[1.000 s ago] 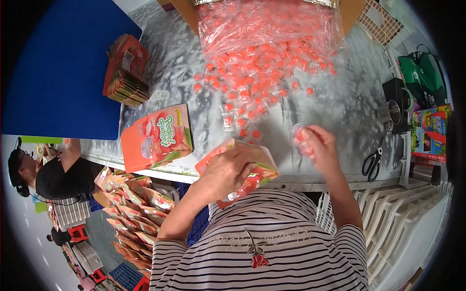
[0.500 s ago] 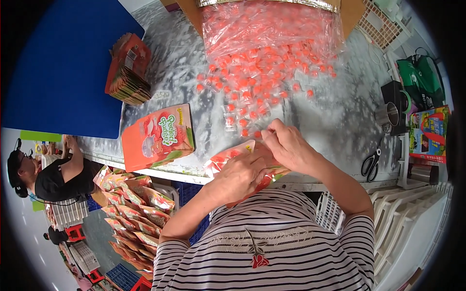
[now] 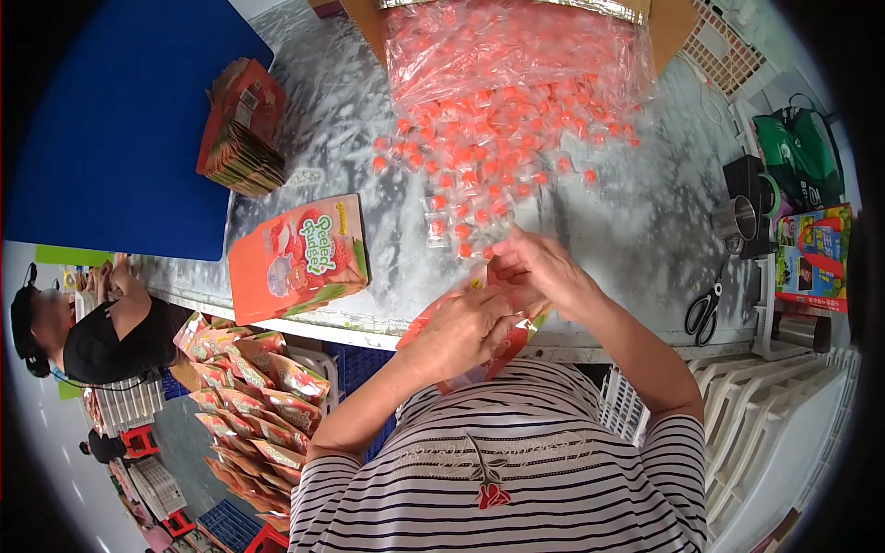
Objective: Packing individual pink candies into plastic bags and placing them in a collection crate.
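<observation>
My left hand (image 3: 468, 324) is wrapped round a red printed pouch (image 3: 509, 348) at the table's front edge, against my striped shirt. The pouch tilts, and my fingers cover much of it. At its upper end is my right hand (image 3: 546, 273), fingers bent and close together; whatever they hold is hidden. Just beyond that hand begins a loose spread of clear-wrapped red candies (image 3: 479, 217). It runs back to a cardboard box (image 3: 671, 37) with a clear plastic liner (image 3: 516, 51) full of the same candies. A flat red pouch (image 3: 300, 258) lies left of my hands.
A stack of pouches (image 3: 244, 129) stands at the back left beside a blue panel (image 3: 120, 120). Below the table's left edge are many filled pouches (image 3: 253, 387); a co-worker (image 3: 111, 327) is beyond. Scissors (image 3: 704, 313) and a metal cup (image 3: 734, 221) sit at the right.
My right hand has moved slightly nearer, from the closest candies to the pouch's upper end. My left hand keeps its grip, and the pouch has turned more upright.
</observation>
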A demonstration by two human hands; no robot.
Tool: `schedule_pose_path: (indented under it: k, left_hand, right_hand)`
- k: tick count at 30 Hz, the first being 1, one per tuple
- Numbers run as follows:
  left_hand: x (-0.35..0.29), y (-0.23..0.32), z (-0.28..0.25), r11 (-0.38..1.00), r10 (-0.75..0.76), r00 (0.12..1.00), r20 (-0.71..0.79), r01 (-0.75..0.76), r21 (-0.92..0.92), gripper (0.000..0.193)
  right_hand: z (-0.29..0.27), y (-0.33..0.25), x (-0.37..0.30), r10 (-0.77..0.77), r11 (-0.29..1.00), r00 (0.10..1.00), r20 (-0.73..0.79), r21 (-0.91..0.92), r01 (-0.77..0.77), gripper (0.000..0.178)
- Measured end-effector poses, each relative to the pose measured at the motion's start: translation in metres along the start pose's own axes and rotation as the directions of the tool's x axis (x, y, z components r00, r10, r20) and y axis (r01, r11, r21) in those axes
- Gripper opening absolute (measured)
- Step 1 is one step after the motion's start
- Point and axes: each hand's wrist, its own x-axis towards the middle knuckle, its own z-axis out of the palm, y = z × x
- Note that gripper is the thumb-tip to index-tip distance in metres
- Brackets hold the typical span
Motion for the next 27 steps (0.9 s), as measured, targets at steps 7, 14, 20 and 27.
schedule_pose_path:
  k: [7,14,20,27]
  left_hand:
    - [-0.007,-0.005,-0.001,0.997,0.032,0.999,0.010,-0.033,0.065,0.008]
    - [-0.035,0.019,-0.021,0.990,0.001,0.999,-0.036,0.005,0.143,0.007]
    - [-0.067,0.014,-0.052,0.961,-0.221,0.944,-0.246,0.254,0.109,0.011]
    - [-0.084,0.011,-0.075,0.928,-0.283,0.840,-0.463,0.363,0.090,0.010]
  right_hand:
    - [0.009,0.015,-0.027,-0.274,0.799,0.873,0.403,-0.410,0.440,0.051]
    - [-0.019,0.021,0.017,-0.445,0.869,0.895,-0.042,-0.263,0.420,0.027]
    - [0.016,0.041,0.054,-0.770,0.381,0.631,0.094,-0.725,0.574,0.031]
    - [0.021,0.086,0.061,-0.757,0.007,0.559,0.338,-0.851,0.525,0.040]
